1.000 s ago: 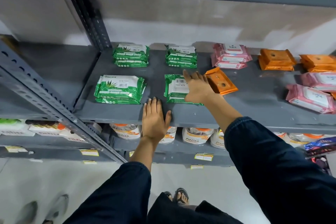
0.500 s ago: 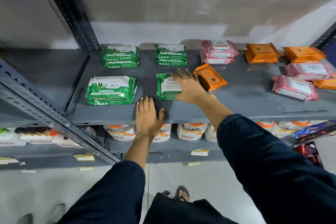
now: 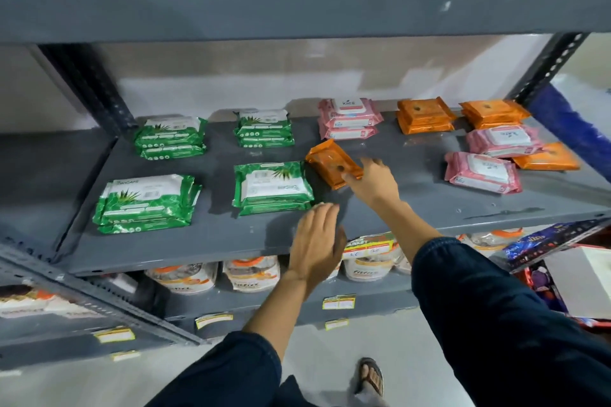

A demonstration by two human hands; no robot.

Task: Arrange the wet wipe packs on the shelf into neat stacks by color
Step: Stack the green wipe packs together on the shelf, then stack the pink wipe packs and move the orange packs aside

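Note:
On the grey shelf, green wet wipe packs lie in stacks: two at the back and two at the front. A single orange pack lies askew mid-shelf. My right hand grips its near right corner, thumb on top. My left hand hovers flat and open over the shelf's front edge. Behind are a pink stack and two orange stacks. At the right lie two loose pink packs and an orange one.
The upper shelf board hangs low over the packs. Perforated uprights stand at the back left and back right. White and orange pouches fill the shelf below. My sandalled foot is on the floor.
My right hand left the front green stack and moved right onto the orange pack. My left hand lifted off the shelf edge and shifted right. The view swung right.

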